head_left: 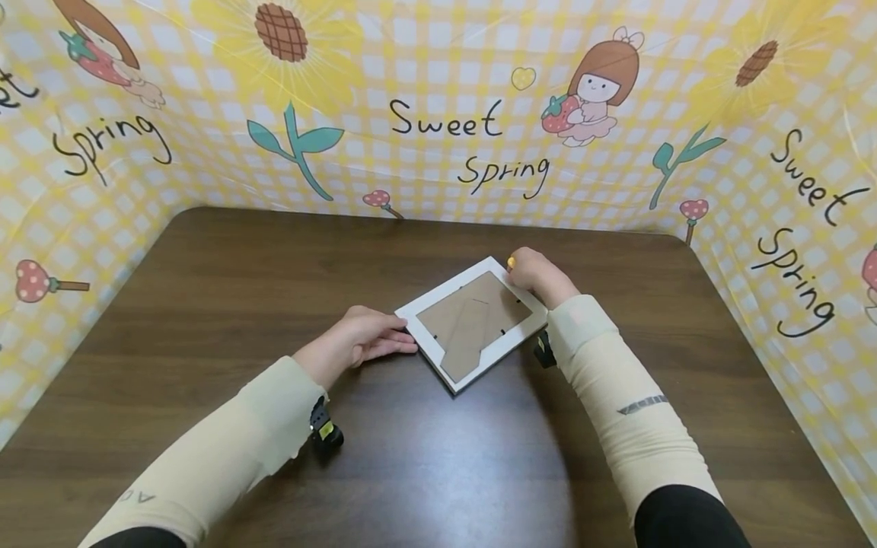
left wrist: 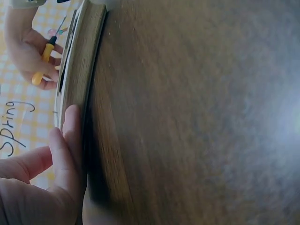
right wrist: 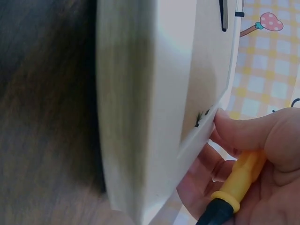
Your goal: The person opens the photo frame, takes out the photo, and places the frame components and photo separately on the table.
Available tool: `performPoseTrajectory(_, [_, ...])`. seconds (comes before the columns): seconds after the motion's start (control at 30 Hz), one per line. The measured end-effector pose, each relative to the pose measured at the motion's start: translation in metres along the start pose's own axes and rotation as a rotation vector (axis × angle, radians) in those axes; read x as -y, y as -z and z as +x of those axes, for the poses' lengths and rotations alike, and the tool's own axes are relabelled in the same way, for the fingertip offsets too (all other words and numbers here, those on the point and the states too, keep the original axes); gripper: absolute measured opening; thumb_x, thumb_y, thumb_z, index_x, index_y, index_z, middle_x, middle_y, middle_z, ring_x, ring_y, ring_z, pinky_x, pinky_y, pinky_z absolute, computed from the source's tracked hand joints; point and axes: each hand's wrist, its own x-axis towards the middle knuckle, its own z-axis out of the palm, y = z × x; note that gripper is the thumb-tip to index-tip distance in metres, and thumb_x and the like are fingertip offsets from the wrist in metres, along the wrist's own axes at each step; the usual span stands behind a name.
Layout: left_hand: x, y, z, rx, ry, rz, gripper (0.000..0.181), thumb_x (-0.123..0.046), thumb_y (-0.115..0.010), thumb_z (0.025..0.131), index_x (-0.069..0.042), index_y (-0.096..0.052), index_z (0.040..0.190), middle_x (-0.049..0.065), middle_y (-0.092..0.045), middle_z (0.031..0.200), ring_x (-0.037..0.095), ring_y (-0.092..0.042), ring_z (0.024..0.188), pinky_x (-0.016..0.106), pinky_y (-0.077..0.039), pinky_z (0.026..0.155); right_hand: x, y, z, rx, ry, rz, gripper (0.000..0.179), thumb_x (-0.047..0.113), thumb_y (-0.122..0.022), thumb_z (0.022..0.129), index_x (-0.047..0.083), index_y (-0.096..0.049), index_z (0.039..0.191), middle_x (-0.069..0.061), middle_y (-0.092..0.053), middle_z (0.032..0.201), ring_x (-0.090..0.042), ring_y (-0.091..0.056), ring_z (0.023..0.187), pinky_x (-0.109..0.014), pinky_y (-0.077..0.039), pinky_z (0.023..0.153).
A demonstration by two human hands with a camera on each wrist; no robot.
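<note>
A white picture frame [head_left: 447, 372] lies back side up on the table, its brown backing board [head_left: 448, 316] and folded stand strut facing upward. Small dark tabs show around the board. At the frame's left corner is my left hand [head_left: 363, 335], holding the edge; its fingertips [left wrist: 71, 117] lie along the side in the left wrist view. My right hand [head_left: 534, 272] grips the far right edge, with the thumb on the rim. A yellow-handled screwdriver [right wrist: 242, 176] with a black collar is also held in that hand's palm. The screwdriver's thin shaft shows in the left wrist view.
The dark brown wooden table [head_left: 205, 289] extends around the frame. Behind it and at both sides hangs a yellow checked cloth [head_left: 438, 68] printed with flowers and lettering. Small black cameras [head_left: 325, 430] are strapped at both wrists.
</note>
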Motion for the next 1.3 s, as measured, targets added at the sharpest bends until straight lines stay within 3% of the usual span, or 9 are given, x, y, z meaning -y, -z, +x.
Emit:
performPoseTrajectory(0.27, [-0.005,-0.001,0.004,0.000,0.020,0.023,0.035,-0.007,-0.057,0.099,0.010,-0.050,0.129,0.012,-0.072,0.068,0.021,-0.074,0.064,0.024,-0.058,0.067,-0.004,0.005,-0.003,0.050,0.004,-0.036,0.009,0.001,-0.046,0.093,0.000,-0.054,0.089,-0.008,-0.048,0.079,-0.018,-0.049,0.065,-0.025,-0.044,0.056])
performPoseTrajectory(0.4, [-0.008,-0.002,0.007,0.004,0.017,0.026,0.033,-0.007,-0.057,0.099,0.010,-0.051,0.128,0.012,-0.071,0.068,0.021,-0.074,0.063,0.023,-0.058,0.067,-0.012,0.007,-0.004,0.074,0.019,0.000,0.013,0.000,-0.046,0.092,0.004,-0.049,0.080,-0.006,-0.047,0.073,-0.017,-0.053,0.062,-0.027,-0.048,0.058])
performPoseTrajectory(0.67, [-0.015,-0.004,0.011,-0.021,0.015,0.035,0.032,-0.007,-0.059,0.098,0.008,-0.053,0.126,0.011,-0.070,0.067,0.021,-0.073,0.062,0.026,-0.059,0.067,-0.022,0.010,-0.005,0.114,-0.012,0.040,0.015,0.001,-0.051,0.093,0.004,-0.049,0.079,-0.007,-0.048,0.075,-0.017,-0.057,0.064,-0.029,-0.052,0.064])
performPoseTrajectory(0.9, [-0.019,-0.005,0.017,-0.033,0.022,0.080,0.032,-0.008,-0.061,0.098,0.007,-0.054,0.125,0.010,-0.069,0.066,0.019,-0.073,0.061,0.024,-0.058,0.065,-0.025,0.011,-0.007,0.134,-0.032,0.031,0.006,0.002,-0.052,0.094,-0.003,-0.055,0.092,-0.010,-0.052,0.083,-0.017,-0.060,0.063,-0.032,-0.057,0.068])
performPoseTrajectory(1.07, [-0.025,-0.005,0.021,-0.036,0.025,0.097,0.032,-0.008,-0.061,0.098,0.007,-0.053,0.126,0.010,-0.069,0.068,0.020,-0.073,0.061,0.026,-0.059,0.066,-0.027,0.011,-0.009,0.136,-0.041,0.042,0.012,0.002,-0.051,0.094,-0.006,-0.058,0.100,-0.012,-0.055,0.088,-0.019,-0.063,0.066,-0.036,-0.059,0.073])
performPoseTrajectory(1.3, [-0.030,-0.006,0.027,-0.049,0.031,0.106,0.020,-0.008,-0.061,0.097,0.003,-0.057,0.113,0.010,-0.069,0.067,0.020,-0.072,0.061,0.027,-0.059,0.067,-0.030,0.012,-0.009,0.151,-0.056,0.042,0.014,0.003,-0.051,0.096,-0.007,-0.058,0.103,-0.015,-0.058,0.091,-0.021,-0.068,0.068,-0.038,-0.058,0.080])
